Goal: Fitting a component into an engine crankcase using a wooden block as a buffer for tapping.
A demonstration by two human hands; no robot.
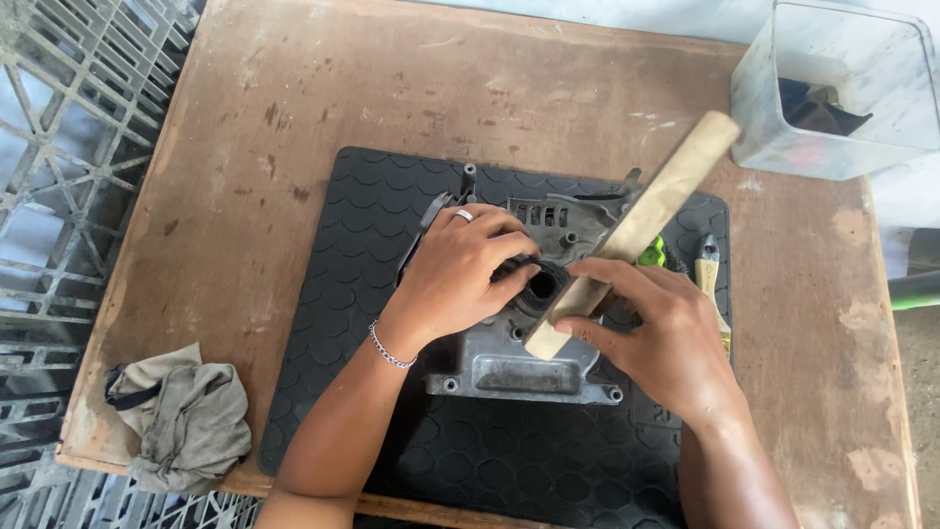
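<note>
Left hand (460,269): curled closed around black ring (540,284) on grey engine casing (519,367), mid-mat (372,245) on worktop (294,88) | Right hand (656,333): gripping wooden stick (641,220), lower end beside ring | Advice: keep ring square, stick steady.

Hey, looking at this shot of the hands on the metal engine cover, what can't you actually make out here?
Head view only:
- Middle of the metal cover: hidden by the left hand and right hand.
- Lower end of the wooden stick: partly covered by the right fingers.
- Tool beside the right hand: mostly hidden.
- Plastic tub: contents dark, cut off by the edge.
</note>
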